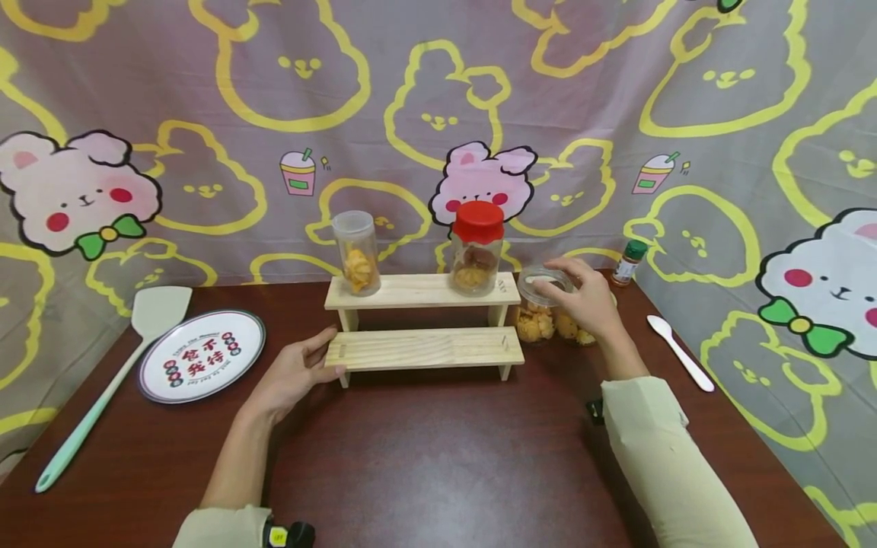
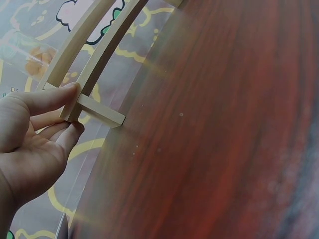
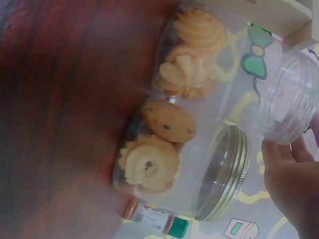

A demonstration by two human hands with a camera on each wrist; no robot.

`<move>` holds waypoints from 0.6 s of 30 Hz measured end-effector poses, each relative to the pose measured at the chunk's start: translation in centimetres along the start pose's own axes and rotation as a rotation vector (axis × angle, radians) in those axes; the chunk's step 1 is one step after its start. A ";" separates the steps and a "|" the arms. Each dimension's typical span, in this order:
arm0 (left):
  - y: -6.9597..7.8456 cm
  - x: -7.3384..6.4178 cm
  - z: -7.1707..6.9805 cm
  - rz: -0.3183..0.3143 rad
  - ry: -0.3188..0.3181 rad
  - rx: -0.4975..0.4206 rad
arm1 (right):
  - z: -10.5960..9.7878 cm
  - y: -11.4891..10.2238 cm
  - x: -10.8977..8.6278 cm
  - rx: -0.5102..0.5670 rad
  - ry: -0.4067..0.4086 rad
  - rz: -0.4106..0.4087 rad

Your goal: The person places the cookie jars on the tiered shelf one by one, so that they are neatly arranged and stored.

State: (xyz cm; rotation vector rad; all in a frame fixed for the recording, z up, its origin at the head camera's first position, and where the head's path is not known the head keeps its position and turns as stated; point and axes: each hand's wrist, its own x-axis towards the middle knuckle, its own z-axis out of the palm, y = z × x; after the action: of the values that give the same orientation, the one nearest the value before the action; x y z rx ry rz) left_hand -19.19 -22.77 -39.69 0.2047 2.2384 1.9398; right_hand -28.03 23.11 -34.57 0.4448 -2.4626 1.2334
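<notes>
Nearest us, left of the wooden rack (image 1: 425, 348): a turner (image 1: 96, 410), its handle end toward us. At the rack's near left corner, the left hand (image 1: 291, 373) pinches the end of the lower board, thumb on top, fingers clamped from underneath. We judge the rack stiff and fairly light, top-heavy with jars aboard; that board end is a fair hold, but a pull could rock the load.

Plate (image 1: 219, 373) left of the rack, by the turner; white utensil (image 1: 681, 354) well off to its right.

Just right of the rack, on the table as far as we can tell: the clear-lidded jar (image 1: 534, 323), cookies at the bottom. The right hand (image 1: 592, 297) has thumb and fingers curled around its lid. We expect a light, rigid, slick jar; plastic or glass, we can't tell. Cookies look crumbly, so no knocks. Lid hold works only if it's tight; we'd rather take the body below the rim, one side clear of the rack.

Further right of the rack, just beside that jar: the gold-rimmed jar (image 3: 182, 164), also with cookies.

On the rack's upper board: pale-lidded jar (image 1: 358, 259) at left, red-lidded jar (image 1: 476, 259) toward the right. Beyond the rack to the right: green-capped bottle (image 1: 626, 266), near the patterned cloth (image 1: 411, 91).
</notes>
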 end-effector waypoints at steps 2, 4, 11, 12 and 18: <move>0.1 -0.1 0.0 -0.001 -0.003 -0.007 | 0.0 0.3 0.0 -0.007 -0.013 0.010; 0.1 -0.1 0.0 0.000 -0.005 -0.015 | 0.0 0.5 -0.1 -0.023 -0.026 0.022; 0.1 0.0 0.0 0.002 -0.003 -0.009 | 0.1 1.1 -0.1 -0.012 -0.051 0.063; 0.1 0.0 0.0 0.001 -0.002 -0.006 | 0.1 1.1 -0.1 -0.007 -0.054 0.066; 0.1 0.0 0.0 0.004 -0.003 -0.007 | -0.3 0.9 -0.3 -0.026 -0.093 0.078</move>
State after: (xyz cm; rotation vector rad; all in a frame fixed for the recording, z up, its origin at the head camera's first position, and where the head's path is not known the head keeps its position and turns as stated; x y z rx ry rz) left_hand -19.16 -22.75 -39.59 0.2111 2.2301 1.9476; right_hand -28.11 23.85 -35.14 0.4118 -2.5940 1.2356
